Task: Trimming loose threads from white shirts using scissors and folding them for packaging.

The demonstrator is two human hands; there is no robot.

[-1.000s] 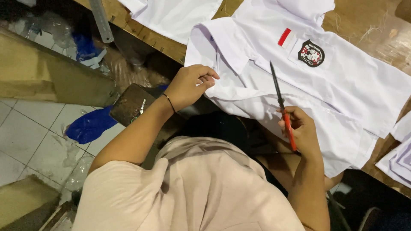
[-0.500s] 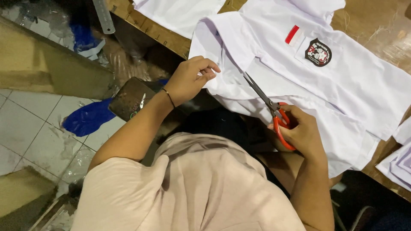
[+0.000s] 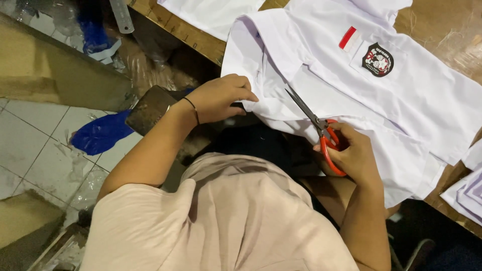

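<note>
- Currently, white uniform shirt (image 3: pixel 401 100): spread flat on wooden counter (image 3: pixel 442 30), hem overhanging the near edge.
- Left hand (image 3: pixel 221 98): pinching shirt's lower corner.
- Right hand (image 3: pixel 354 153): gripping orange-handled scissors (image 3: pixel 321 128), blades over fabric.
- Tiled floor (image 3: pixel 35 135): littered left.

A brown wooden tabletop (image 3: pixel 442 25) carries a white shirt (image 3: pixel 411 95) spread flat, its lower edge hanging over the near side. More white cloth (image 3: pixel 211 12) lies at the far edge, folded white pieces (image 3: pixel 469 193) at right.
</note>
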